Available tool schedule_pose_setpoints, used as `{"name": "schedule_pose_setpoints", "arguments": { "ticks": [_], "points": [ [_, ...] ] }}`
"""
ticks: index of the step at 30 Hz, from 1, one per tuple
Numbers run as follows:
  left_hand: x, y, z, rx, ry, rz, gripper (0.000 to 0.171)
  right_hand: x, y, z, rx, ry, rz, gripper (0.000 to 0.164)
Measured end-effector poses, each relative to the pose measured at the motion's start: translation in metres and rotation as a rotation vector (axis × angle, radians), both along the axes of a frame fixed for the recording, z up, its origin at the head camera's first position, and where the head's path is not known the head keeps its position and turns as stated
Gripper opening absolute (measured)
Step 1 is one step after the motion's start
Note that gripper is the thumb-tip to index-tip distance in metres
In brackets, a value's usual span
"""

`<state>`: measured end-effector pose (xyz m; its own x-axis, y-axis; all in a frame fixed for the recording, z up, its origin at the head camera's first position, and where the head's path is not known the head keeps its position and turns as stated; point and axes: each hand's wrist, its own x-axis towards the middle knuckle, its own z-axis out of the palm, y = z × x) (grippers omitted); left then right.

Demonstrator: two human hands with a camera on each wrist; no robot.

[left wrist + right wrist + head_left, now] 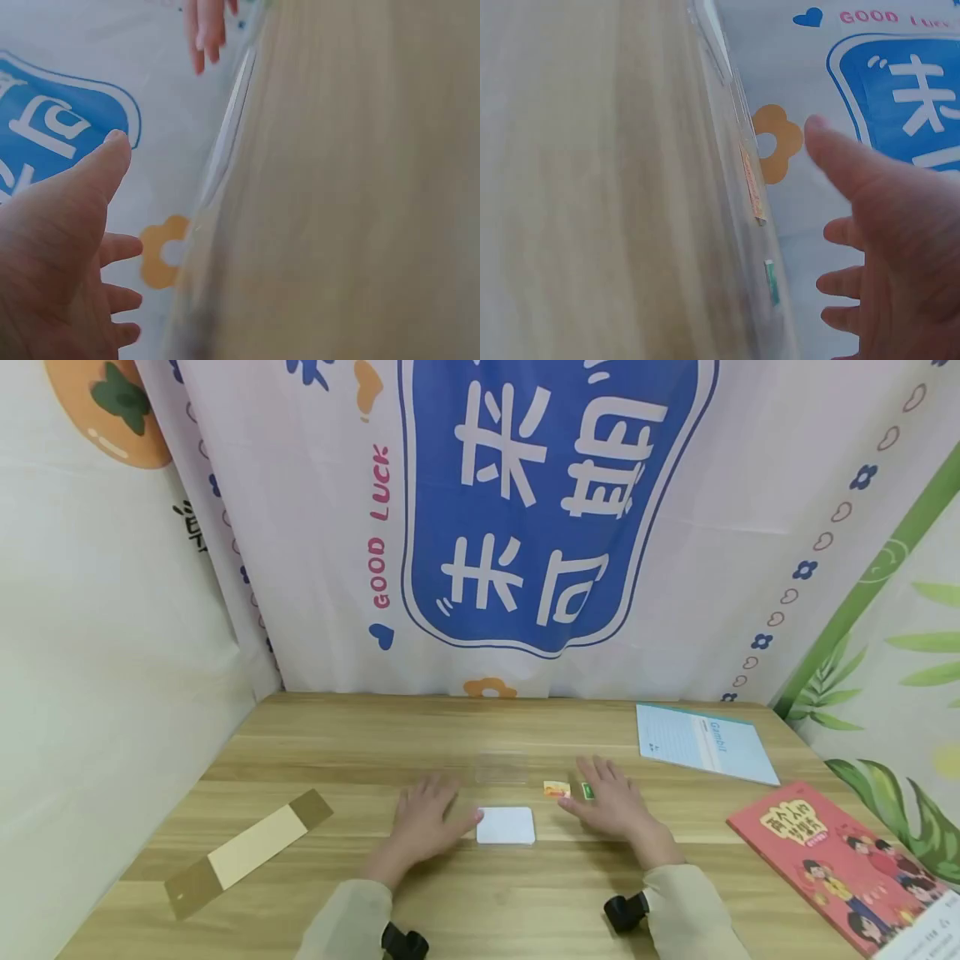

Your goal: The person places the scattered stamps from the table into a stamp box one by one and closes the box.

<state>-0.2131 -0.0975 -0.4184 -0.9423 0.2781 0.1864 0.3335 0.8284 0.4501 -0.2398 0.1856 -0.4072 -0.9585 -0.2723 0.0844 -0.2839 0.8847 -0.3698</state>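
A small white rectangular block (pixel 506 825) with rounded corners lies on the wooden table between the two hands. My left hand (pixel 426 822) is left of it, fingers spread, and the thumb tip overlaps its left edge in the head view. In the left wrist view the left hand (pixel 60 255) holds nothing. Behind the block is a clear, see-through rectangular piece (pixel 502 767). My right hand (pixel 613 806), fingers extended, partly covers a small green card (pixel 588 791). An orange and yellow card (pixel 557 789) sits by its thumb. The right hand (pixel 907 247) is also without anything in its grasp.
A brown and cream strip (pixel 251 852) lies at the left of the table (pixel 495 918). At the back right is a light blue notebook (pixel 705 743), with a red illustrated book (pixel 825 852) nearer on the right. A printed cloth (pixel 330 552) hangs behind the table.
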Motion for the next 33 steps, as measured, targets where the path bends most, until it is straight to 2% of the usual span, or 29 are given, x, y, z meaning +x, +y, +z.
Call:
{"name": "schedule_pose_setpoints", "arguments": {
  "ticks": [7,10,15,20,26,33],
  "points": [
    [0.003,0.008,-0.014,0.098,-0.012,-0.058,0.075,-0.008,0.003,-0.019,-0.120,0.065,0.048,0.070],
    [0.004,0.010,-0.018,0.085,0.011,-0.068,0.074,-0.010,0.002,-0.026,-0.181,0.097,0.053,0.066],
    [0.004,0.012,-0.023,0.055,0.052,-0.069,0.073,-0.012,-0.002,-0.035,-0.235,0.139,0.008,0.056],
    [0.005,0.012,-0.025,0.058,0.033,-0.069,0.073,-0.013,-0.005,-0.039,-0.236,0.165,-0.023,0.045],
    [0.005,0.011,-0.026,0.044,0.008,-0.074,0.071,-0.012,-0.008,-0.037,-0.202,0.149,-0.049,0.035],
    [0.006,0.010,-0.027,0.085,0.053,-0.101,0.068,-0.011,-0.010,-0.035,-0.233,0.161,-0.076,0.027]
  ]
}}
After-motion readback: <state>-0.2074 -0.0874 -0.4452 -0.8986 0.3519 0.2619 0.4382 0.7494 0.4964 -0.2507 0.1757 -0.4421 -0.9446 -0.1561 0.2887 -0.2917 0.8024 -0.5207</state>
